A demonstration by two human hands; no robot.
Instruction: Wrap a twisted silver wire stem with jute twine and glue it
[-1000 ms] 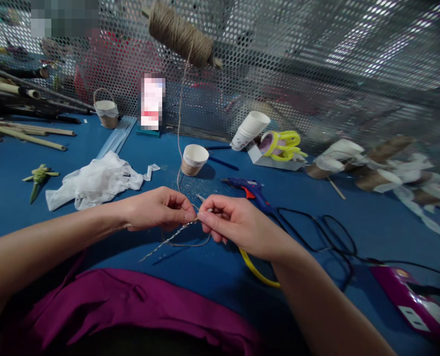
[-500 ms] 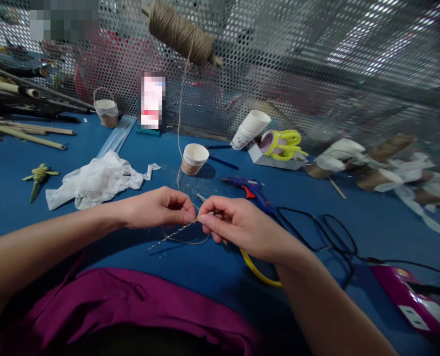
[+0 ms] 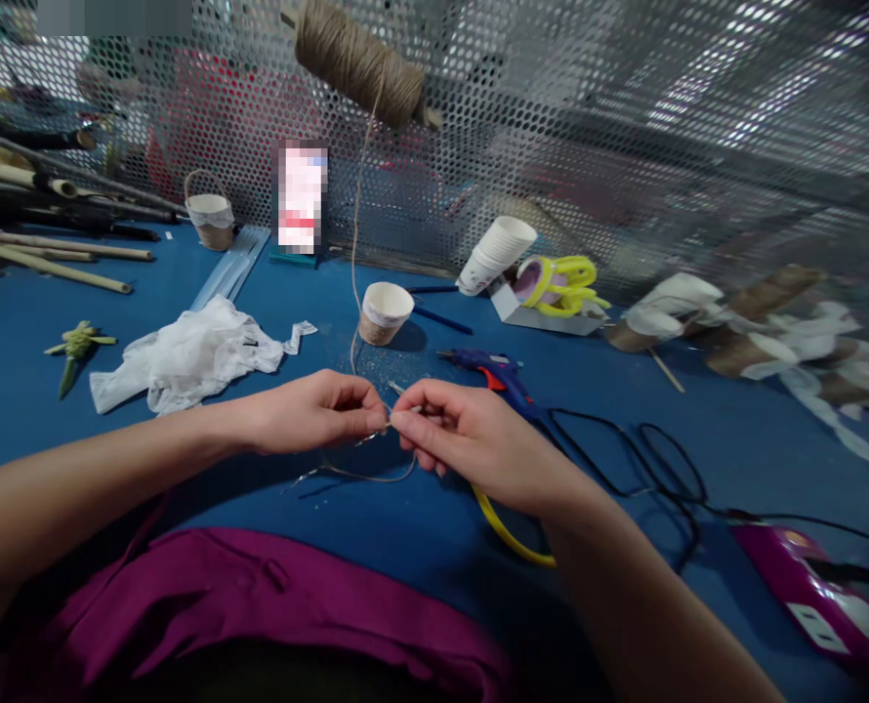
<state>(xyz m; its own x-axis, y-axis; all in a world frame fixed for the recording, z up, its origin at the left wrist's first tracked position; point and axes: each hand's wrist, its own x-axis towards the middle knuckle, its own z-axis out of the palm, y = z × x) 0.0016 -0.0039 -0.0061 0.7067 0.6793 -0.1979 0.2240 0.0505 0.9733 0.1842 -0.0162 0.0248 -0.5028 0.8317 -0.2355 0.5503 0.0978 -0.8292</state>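
One left hand and one right hand, fingertips nearly touching, each pinch the thin silvery strand above the blue table. Half a second ago its end ran straight; now it breaks up in blur, suggesting twisting. Counted: one twine spool, one glue gun, one handled cup, one handleless lace-trimmed cup, one paper-cup stack; rightmost wrapped cups are too smeared to count.
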